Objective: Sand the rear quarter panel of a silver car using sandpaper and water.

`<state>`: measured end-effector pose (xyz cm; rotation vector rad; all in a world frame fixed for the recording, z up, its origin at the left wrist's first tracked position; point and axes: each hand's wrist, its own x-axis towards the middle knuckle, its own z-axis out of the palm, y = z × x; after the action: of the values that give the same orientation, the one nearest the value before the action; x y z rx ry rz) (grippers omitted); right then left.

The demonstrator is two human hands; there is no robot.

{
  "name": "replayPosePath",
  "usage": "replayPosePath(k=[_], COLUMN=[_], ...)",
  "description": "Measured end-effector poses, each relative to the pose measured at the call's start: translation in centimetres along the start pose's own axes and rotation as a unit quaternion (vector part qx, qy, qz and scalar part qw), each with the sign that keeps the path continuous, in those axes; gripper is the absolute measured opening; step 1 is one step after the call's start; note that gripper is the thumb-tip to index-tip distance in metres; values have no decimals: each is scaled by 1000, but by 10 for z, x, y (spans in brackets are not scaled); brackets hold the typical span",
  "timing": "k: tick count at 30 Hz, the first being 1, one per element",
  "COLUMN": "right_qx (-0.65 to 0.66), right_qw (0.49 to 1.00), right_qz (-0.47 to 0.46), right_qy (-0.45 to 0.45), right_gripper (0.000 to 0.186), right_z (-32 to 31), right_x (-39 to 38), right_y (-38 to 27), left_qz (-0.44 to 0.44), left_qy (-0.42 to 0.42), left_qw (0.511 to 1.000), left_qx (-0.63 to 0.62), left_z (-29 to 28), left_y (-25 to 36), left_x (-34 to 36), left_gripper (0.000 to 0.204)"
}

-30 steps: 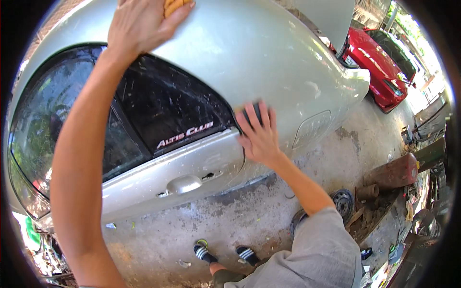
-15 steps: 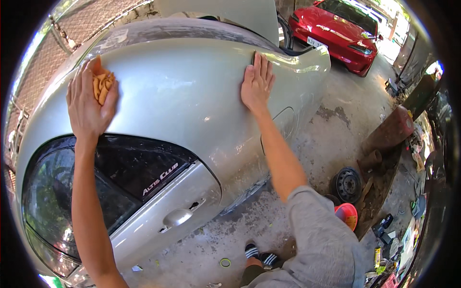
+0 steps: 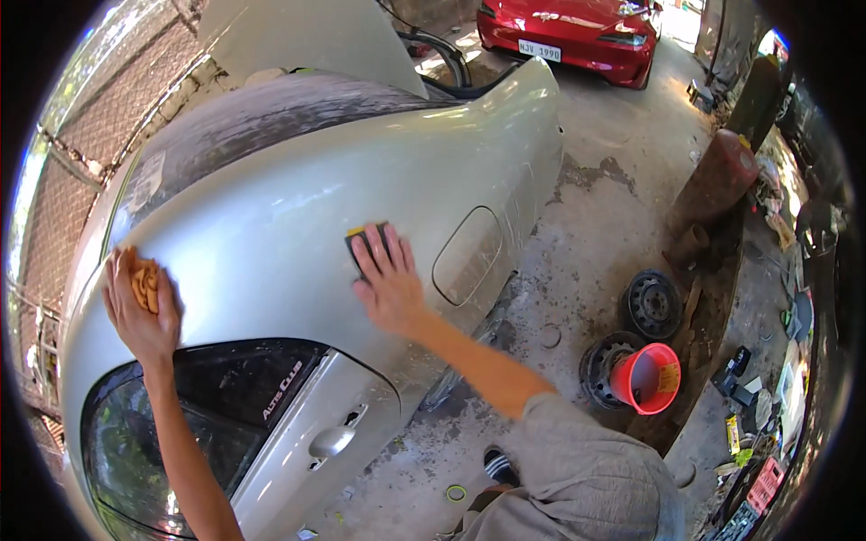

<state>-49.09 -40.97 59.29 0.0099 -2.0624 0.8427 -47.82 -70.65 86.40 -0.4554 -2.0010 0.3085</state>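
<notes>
My left hand (image 3: 144,316) presses a crumpled orange cloth (image 3: 144,279) against the silver car's body panel (image 3: 280,225), just above the side window (image 3: 244,383). Farther right, my right hand (image 3: 394,288) lies over a dark rectangular block (image 3: 354,247) with a yellow edge, holding it flat on the same panel. The fingers cover most of the block. Beside that hand is the closed fuel flap (image 3: 469,255). A door handle (image 3: 332,441) sits lower on the car.
A red bucket (image 3: 667,397) rests at a steel wheel, with another steel wheel (image 3: 651,305) behind it. A rusty red cylinder (image 3: 717,180) leans at the right. Clutter lines the right edge. A red car (image 3: 577,36) stands at the back; a wire fence (image 3: 117,117) runs left.
My right hand and the block have slid nearer to me, from beyond the fuel flap to beside it. My left hand with the cloth is closer to the window. The view has shifted.
</notes>
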Motion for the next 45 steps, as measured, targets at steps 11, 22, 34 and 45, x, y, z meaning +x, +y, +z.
replayPosePath(k=[11,22,34,45], right_qx=[27,-217,-270,164], right_qw=[991,639,523,451], right_qz=[123,719,686,829], right_qy=[40,-167,-428,286], right_gripper=[30,48,40,50], right_z=[-121,-512,-446,-496], right_x=[-53,-416,-705,-613], right_y=[203,391,510,454], left_qz=[-28,255,456,-101], left_qy=[26,-334,-628,-735], left_qw=[984,682,525,352], left_qx=[-176,-598,-349,-570], left_z=[153,73,-39,-100], left_y=[347,805,1085,1035], left_x=[22,-171,-541,-486], left_gripper=[62,32,43,67])
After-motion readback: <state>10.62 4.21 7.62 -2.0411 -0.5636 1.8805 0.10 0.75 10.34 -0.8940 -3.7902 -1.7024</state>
